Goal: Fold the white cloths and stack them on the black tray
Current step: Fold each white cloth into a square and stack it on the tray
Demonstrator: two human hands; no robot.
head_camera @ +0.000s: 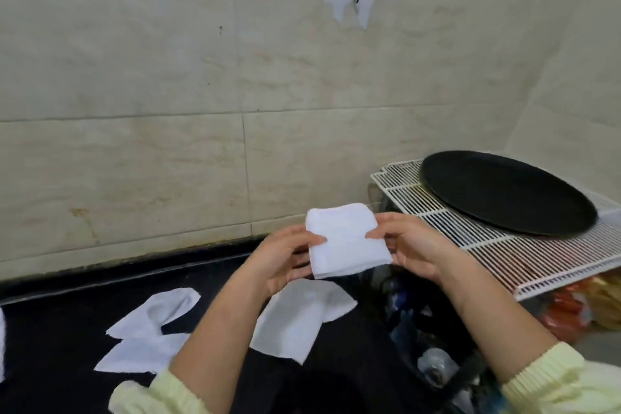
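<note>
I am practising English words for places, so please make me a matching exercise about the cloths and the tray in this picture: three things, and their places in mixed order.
Things:
1. folded white cloth
2. black tray
3. unfolded cloths

Places:
A. on the white wire rack, at the right
B. spread on the dark counter
C. pinched between the left hand and the right hand

Pairs: 1-C, 2-A, 3-B.

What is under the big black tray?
A white wire rack holds up the black tray. The tray covers the rack's far part, so what lies directly beneath it cannot be seen. Lower down, under the rack, orange packaging peeks out, too blurred to name.
</note>
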